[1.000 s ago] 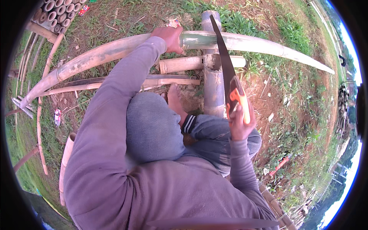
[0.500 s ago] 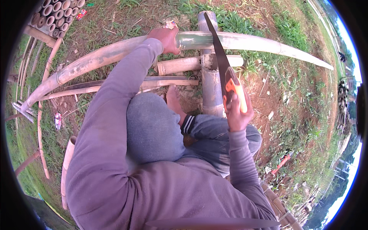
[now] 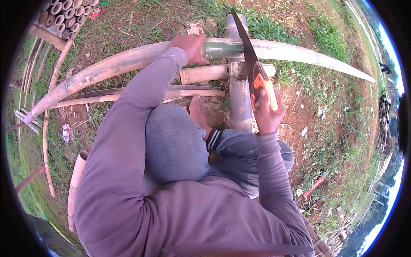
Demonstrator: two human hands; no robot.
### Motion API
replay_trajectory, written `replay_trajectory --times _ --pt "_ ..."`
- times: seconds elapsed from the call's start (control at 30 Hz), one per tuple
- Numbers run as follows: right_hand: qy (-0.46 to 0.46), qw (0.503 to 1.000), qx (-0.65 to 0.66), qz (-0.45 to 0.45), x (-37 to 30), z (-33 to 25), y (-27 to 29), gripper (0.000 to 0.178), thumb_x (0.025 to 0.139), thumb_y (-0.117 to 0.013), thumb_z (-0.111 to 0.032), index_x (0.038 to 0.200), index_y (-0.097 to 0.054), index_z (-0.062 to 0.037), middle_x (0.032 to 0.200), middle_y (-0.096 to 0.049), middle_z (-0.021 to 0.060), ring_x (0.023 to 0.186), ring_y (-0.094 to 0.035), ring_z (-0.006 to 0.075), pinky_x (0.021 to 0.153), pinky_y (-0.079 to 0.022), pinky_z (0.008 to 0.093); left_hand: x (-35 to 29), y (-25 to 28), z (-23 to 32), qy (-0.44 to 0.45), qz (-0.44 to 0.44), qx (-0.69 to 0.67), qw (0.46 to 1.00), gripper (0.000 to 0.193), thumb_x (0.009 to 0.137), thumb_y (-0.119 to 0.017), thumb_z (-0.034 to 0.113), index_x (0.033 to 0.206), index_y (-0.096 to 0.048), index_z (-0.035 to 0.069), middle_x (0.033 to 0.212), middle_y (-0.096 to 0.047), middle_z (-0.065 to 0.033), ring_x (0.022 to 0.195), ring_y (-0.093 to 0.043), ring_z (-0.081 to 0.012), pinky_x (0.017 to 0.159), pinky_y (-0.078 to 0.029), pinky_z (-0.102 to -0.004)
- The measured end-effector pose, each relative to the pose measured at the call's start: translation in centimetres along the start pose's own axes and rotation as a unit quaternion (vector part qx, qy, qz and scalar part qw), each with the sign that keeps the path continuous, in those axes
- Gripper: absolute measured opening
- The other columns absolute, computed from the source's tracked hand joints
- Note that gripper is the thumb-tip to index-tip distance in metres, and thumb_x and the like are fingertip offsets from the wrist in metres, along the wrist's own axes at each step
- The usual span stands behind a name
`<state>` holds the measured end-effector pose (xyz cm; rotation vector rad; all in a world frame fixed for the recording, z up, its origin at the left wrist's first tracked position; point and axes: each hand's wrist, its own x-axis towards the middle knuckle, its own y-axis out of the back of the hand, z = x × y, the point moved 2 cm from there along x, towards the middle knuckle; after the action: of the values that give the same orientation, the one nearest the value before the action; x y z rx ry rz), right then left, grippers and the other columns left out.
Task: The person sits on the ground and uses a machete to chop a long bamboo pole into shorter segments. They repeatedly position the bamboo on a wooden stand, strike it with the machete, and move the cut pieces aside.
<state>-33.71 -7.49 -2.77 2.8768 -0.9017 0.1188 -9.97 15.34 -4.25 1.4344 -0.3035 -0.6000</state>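
Observation:
A long bamboo pole (image 3: 115, 60) stretches across the view, green in its middle part, and rests over a thick grey bamboo log (image 3: 240, 105) lying crosswise. My left hand (image 3: 190, 46) grips the pole from above, just left of the green stretch. In my right hand (image 3: 269, 109) is a handsaw (image 3: 249, 49), held by its orange and dark handle. Its dark blade lies across the pole, right of the grey log's middle, with the tip pointing away from me. Whether the teeth have cut into the pole cannot be made out.
A short bamboo piece (image 3: 205, 73) lies below the pole, with split bamboo strips (image 3: 141, 93) to the left. Stacked bamboo sections (image 3: 64, 17) fill the far left corner. Another bamboo tube (image 3: 77, 188) stands by my left arm. An orange-handled tool (image 3: 314, 186) lies on the right.
The saw and my right hand have shifted slightly toward me relative to the pole. The whole view has moved a little; my left hand keeps its grip.

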Motion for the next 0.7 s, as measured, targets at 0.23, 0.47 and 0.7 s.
replay_trajectory --times 0.23,0.47,0.7 --pt "0.001 1.000 0.005 -0.005 -5.8 -1.8 3.8 0.042 0.108 -0.068 -0.017 0.143 -0.062 0.0057 0.112 -0.075 0.0110 0.081 -0.069 0.0097 0.066 -0.056 0.0234 -0.1 -0.8 0.0 0.010 -0.010 -0.014 1.000 0.081 0.078 -0.088 0.044 0.143 -0.055 0.009 0.118 -0.077 -0.0166 0.111 -0.075 -0.0378 0.097 -0.060 -0.0498" --pt "-0.037 0.997 -0.069 -0.022 0.4 -2.0 0.1 0.038 0.106 -0.071 -0.014 0.139 -0.066 0.0041 0.099 -0.074 0.0056 0.080 -0.067 0.0083 0.062 -0.052 0.0229 0.6 1.2 -0.3 0.036 -0.074 -0.046 0.996 0.087 0.078 -0.088 0.045 0.150 -0.054 0.010 0.123 -0.076 -0.0166 0.115 -0.074 -0.0373 0.102 -0.057 -0.0507" --pt "-0.016 0.999 0.004 0.040 -9.0 -3.7 5.2 0.045 0.107 -0.067 -0.010 0.146 -0.056 0.0094 0.120 -0.075 0.0138 0.100 -0.075 0.0186 0.082 -0.065 0.0290 -0.4 -1.9 1.1 -0.019 0.074 0.021 0.997 0.080 0.078 -0.087 0.049 0.142 -0.058 0.011 0.121 -0.076 -0.0153 0.113 -0.074 -0.0362 0.099 -0.058 -0.0526"
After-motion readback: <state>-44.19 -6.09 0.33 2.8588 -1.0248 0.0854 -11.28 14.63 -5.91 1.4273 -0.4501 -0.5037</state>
